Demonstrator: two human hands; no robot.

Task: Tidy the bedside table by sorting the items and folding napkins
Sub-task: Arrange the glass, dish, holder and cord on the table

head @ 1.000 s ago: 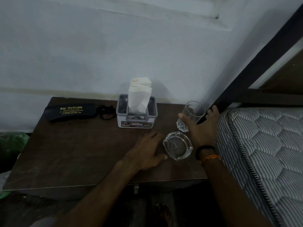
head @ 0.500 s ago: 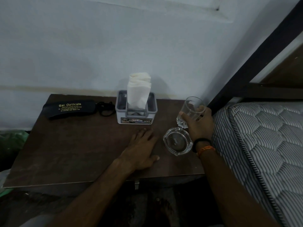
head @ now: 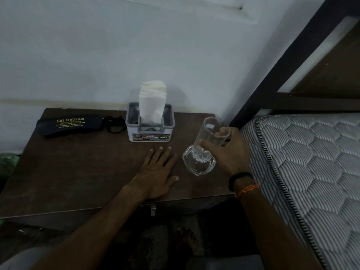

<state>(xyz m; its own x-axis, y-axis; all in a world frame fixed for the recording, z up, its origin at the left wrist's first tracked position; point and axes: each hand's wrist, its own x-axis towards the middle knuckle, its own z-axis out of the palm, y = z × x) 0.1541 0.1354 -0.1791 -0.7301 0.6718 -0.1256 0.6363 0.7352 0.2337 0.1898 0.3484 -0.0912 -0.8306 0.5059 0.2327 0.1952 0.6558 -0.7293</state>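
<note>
The right hand (head: 229, 151) has got the glass (head: 211, 137) now. A sec ago it was only reaching, fingers spread behind the glass, which stood on the table (head: 78, 172) by the bed. Then the fingers closed round it, and now it's up and tilted, rim leaning toward the mattress (head: 311, 172), thumb across the front, other fingers wrapped behind. Its thick base hangs over the ashtray (head: 198, 162), maybe just touching the rim; can't tell from here.

The left hand (head: 157, 172) lies flat on the tabletop, fingers straight and together, holding nothing, just beside the ashtray on its left. It has slid back a bit from the ashtray edge, so it's more bracing than working.

Ashtray hasn't shifted much, near the front right of the table. At the back by the wall, the grey holder (head: 150, 123) with napkins (head: 153, 102) standing up in it looks untouched, same for the black glasses case (head: 70, 124) w/ gold lettering at the back left and the dark cord (head: 115, 123) next to it.

What it means: the sorting part has begun, glass first. My guess is it's being moved off the crowded right corner to a better spot, or stood w/ the ashtray. Napkins look already stacked in the holder, so folding may be done or not needed yet. Watch the glass: tilted, smooth, directly above another glass piece, so a slip would knock the two together.
</note>
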